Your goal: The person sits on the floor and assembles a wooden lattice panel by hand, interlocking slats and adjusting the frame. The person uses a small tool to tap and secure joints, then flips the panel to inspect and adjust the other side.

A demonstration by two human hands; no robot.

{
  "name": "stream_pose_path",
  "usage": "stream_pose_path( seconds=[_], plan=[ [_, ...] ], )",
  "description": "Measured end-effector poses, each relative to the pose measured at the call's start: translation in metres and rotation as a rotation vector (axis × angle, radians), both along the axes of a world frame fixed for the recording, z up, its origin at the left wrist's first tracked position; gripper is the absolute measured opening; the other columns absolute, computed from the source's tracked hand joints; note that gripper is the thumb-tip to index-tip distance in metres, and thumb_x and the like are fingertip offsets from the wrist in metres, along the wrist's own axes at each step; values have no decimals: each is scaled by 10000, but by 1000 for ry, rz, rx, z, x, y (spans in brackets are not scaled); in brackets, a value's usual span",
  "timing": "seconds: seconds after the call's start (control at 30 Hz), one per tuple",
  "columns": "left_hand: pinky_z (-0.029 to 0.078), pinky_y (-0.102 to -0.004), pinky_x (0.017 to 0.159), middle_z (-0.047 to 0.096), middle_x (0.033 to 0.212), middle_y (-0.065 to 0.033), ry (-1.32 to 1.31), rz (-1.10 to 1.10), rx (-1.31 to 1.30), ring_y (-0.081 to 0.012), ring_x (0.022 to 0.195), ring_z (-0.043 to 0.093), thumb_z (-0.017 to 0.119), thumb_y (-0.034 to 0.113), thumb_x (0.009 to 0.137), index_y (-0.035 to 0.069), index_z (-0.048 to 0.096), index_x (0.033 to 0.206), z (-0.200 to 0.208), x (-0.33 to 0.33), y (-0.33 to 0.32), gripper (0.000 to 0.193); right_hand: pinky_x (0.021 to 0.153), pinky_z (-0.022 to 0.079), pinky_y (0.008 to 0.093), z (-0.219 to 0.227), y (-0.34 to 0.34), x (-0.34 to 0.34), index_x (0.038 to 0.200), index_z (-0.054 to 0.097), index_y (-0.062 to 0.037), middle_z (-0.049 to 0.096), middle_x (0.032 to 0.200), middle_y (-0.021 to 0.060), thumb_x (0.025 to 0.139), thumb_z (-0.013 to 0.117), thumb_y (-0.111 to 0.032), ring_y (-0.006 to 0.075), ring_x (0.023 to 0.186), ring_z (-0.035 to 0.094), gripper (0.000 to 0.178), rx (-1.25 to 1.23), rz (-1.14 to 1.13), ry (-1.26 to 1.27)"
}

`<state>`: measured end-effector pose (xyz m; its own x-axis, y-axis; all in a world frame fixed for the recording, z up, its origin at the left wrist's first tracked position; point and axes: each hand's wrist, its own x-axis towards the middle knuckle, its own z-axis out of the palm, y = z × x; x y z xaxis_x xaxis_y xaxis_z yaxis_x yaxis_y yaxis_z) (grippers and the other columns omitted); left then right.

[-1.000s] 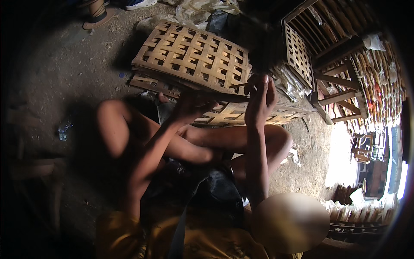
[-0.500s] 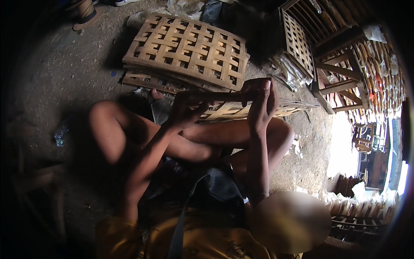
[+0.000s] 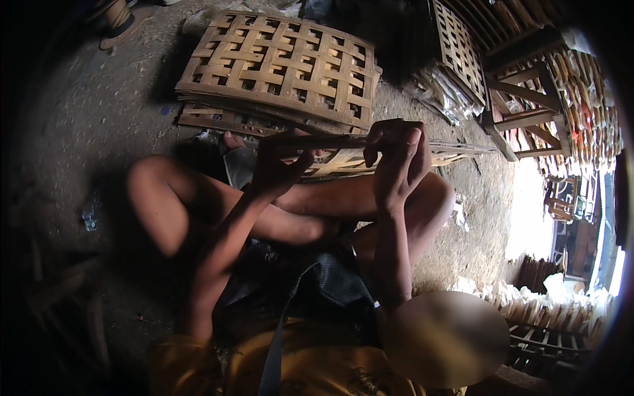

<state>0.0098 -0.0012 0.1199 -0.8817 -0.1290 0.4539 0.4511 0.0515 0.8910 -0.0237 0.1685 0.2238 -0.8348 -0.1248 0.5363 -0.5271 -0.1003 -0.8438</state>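
Note:
Above my crossed shins I hold a narrow, flat strip (image 3: pixel 330 142), brown and apparently bamboo, level between both hands. My left hand (image 3: pixel 281 165) is closed round its left part, thumb below it. At the other end, my right hand (image 3: pixel 401 155) has its fingers curled in and its thumb on top, gripping the strip. Just beyond and below the hands lies a woven bamboo panel (image 3: pixel 347 160), partly hidden by them and by the strip. Whether either hand touches this panel I cannot tell.
A stack of woven bamboo panels (image 3: pixel 281 63) lies on the floor ahead. Another lattice panel (image 3: pixel 459 49) leans at the far right, near a wooden frame (image 3: pixel 528 122). A spool-like object (image 3: pixel 119 20) stands far left. Shelving holds many thin layers (image 3: pixel 588 112) at the right.
The strip has turned and now shows a thinner edge. Both hands have shifted slightly, the right one curling its fingers further. The whole view has moved a little.

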Motion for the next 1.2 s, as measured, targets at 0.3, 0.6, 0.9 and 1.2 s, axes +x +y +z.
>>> stream_pose_path(
  seconds=[0.3,0.6,0.9,1.2],
  plan=[
    [533,-300,757,715,855,-55,-22,46,-75,-139,816,683,705,217,919,28,712,968,2,3,-1,196,521,401,216,-1,-6,0,916,525,-14,615,750,73,1089,389,-376,80,574,520,424,133,5,70],
    [538,-315,783,726,899,-75,-82,26,-11,-149,853,682,724,169,889,37,736,990,0,3,-1,167,572,467,300,8,-15,-3,870,548,-9,609,668,66,1064,490,-222,144,557,556,293,368,4,47],
    [548,-312,824,724,1001,-80,-192,-208,-41,-184,916,697,759,176,862,57,723,1130,10,-12,-13,295,585,467,282,4,-18,-12,839,541,-2,642,725,65,1078,467,-254,115,623,595,355,270,137,-135],
    [538,-304,830,736,969,-66,-284,-41,-317,-138,916,678,773,251,867,69,743,1105,31,-10,-10,301,487,295,227,18,-13,-20,851,535,-96,535,708,-1,1087,442,-324,68,556,406,341,-240,7,-86]
  ],
)
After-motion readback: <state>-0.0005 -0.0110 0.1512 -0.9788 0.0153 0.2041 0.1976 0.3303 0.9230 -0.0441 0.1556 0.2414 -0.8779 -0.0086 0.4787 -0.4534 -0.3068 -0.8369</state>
